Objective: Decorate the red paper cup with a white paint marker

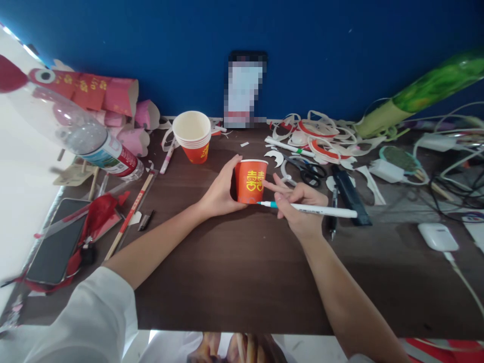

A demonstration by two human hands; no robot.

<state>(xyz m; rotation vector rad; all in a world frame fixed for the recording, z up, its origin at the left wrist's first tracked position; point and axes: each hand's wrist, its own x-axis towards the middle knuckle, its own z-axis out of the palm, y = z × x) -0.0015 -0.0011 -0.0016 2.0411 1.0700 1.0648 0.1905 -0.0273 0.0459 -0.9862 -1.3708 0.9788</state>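
An orange-red paper cup (pixel 245 189) with yellow printed characters and a white rim stands upright on the dark wooden table (pixel 227 272). My left hand (pixel 223 189) is wrapped around its left side, thumb low and fingers behind it. In my right hand (pixel 302 204) is a white marker (pixel 321 209) with a teal tip, held nearly level. Its tip points left at the cup's lower edge; whether it touches I cannot tell. One fingertip of the right hand lies close to the cup's right side.
A stack of similar cups (pixel 191 132) stands behind on the left. A phone (pixel 245 91) leans on the blue panel. Curled paper scraps (pixel 321 133), scissors (pixel 312 174) and a pen (pixel 333 217) lie right. A bottle (pixel 109 154) and another phone (pixel 58 242) are left.
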